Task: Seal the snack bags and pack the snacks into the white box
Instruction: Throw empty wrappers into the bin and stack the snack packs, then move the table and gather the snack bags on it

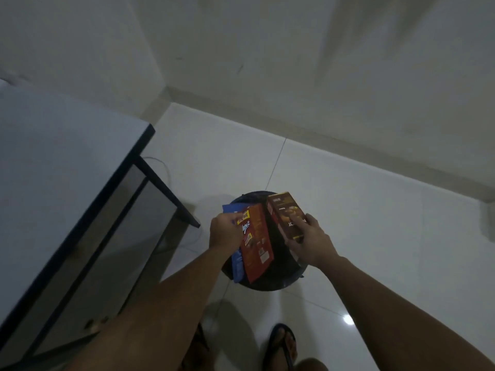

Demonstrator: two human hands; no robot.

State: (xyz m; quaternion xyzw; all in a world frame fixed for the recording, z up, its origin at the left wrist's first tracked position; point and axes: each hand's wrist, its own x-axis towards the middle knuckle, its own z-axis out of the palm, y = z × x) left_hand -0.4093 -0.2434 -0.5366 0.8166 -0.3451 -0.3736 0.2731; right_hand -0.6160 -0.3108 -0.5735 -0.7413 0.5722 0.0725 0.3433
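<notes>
The left hand [224, 231] grips a red-orange snack box [256, 245] stacked on a blue packet [237, 263], and the right hand [310, 241] clasps a dark brown snack box [288, 214]. All three are held above a dark round bin [267, 283] standing on the white tiled floor [375, 236]. A pale-topped, black-framed table [67, 167] stands at left, before cream walls [267, 49].

The snack box [257, 242] on the left is red-orange with a yellow patch and white script; behind it a blue packet [237, 263] shows. The right box [288, 218] is dark brown with gold print; the bin [267, 283] beneath is black; the floor [375, 236] is glossy white tile.
</notes>
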